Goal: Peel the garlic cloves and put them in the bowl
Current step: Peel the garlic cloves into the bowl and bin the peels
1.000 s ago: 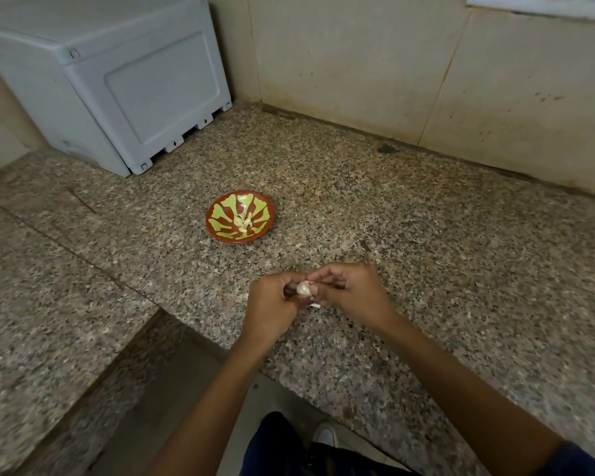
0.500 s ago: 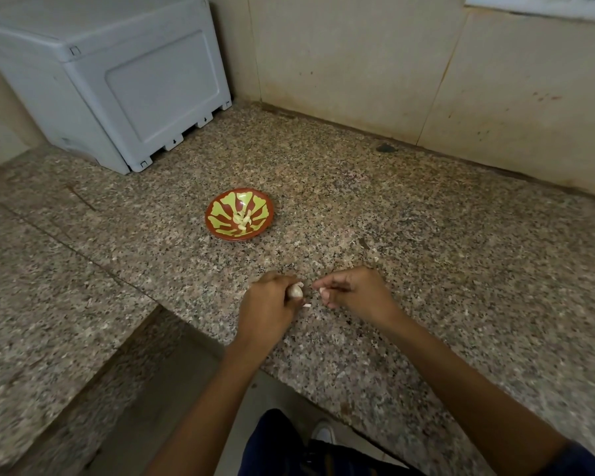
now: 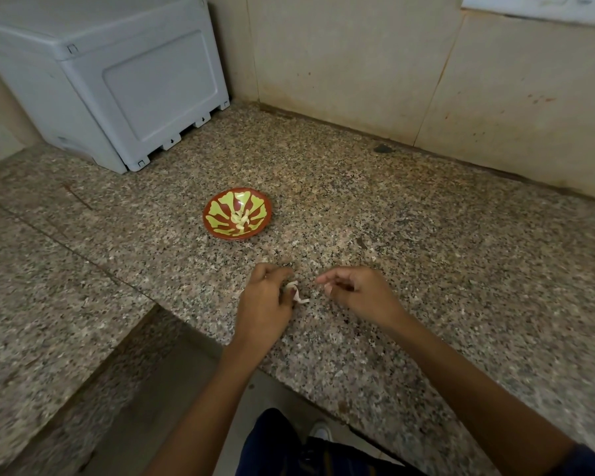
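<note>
Near the middle of the frame, low over the speckled granite counter (image 3: 426, 252), the two hands sit a little apart. The left hand (image 3: 265, 300) curls its fingers round a garlic clove (image 3: 291, 286), with a pale strip of peel (image 3: 301, 298) trailing from it toward the right. The right hand (image 3: 358, 290) has thumb and forefinger drawn together; whether they pinch anything is unclear. Above them the red-and-yellow bowl (image 3: 220, 228) holds peeled cloves (image 3: 240, 219). A grey appliance (image 3: 117, 80) fills the upper left
</note>
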